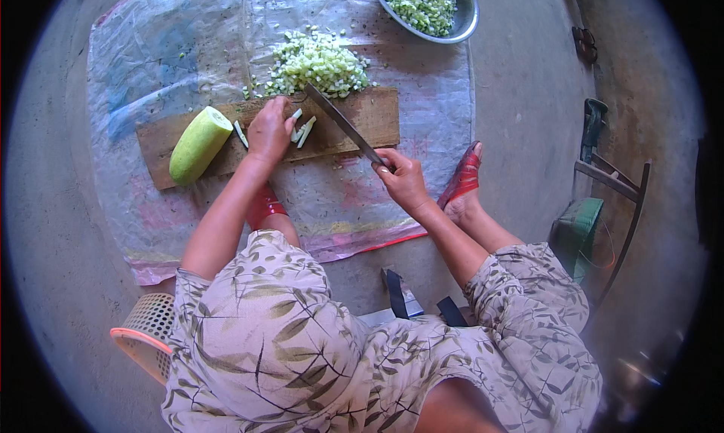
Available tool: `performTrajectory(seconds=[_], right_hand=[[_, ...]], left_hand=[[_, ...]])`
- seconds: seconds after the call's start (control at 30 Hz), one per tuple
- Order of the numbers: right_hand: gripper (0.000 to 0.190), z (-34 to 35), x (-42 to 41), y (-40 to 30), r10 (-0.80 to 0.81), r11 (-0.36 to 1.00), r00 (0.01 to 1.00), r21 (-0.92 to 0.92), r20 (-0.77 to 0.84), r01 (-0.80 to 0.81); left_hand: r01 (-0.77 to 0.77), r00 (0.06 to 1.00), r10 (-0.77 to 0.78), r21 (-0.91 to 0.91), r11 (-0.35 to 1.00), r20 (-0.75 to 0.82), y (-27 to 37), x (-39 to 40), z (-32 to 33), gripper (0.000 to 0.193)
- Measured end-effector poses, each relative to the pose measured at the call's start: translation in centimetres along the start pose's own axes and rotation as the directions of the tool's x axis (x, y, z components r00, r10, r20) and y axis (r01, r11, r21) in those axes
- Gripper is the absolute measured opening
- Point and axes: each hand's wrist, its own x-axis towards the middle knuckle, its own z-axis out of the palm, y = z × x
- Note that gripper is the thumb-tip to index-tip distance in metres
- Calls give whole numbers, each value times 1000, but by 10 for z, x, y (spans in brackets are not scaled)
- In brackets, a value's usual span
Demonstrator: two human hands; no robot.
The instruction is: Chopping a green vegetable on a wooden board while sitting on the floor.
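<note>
My right hand (pixel 403 178) grips the handle of a knife (pixel 342 122), its blade slanting up and left over a wooden board (pixel 373 116). My left hand (pixel 270 128) is over the middle of the board, its fingertips close to cut strips of pale green gourd (pixel 306 132); whether it grips one I cannot tell. Another strip (pixel 241 133) lies just left of that hand. A large piece of green gourd (pixel 201 145) with a cut end rests across the board's left part. Diced gourd (pixel 319 64) is heaped along the board's far edge.
The board lies on a plastic sheet (pixel 169 82) on a concrete floor. A metal bowl (pixel 468 23) of diced gourd stands at the far right. A perforated plastic basket (pixel 148 320) is at lower left. My red-shod feet flank the near area. A green bag (pixel 576 235) is at right.
</note>
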Motion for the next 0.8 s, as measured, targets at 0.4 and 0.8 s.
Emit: performTrajectory(seconds=[0.4,0.8], right_hand=[[22,3,-1,0,29,999,999,18,18,-29],[24,5,-6,-5,7,1000,999,1,52,-7]], left_hand=[[-59,998,59,102,993,-1,10,-36,8,26],[172,983,-169,27,985,-74,-12,-26,6,14]])
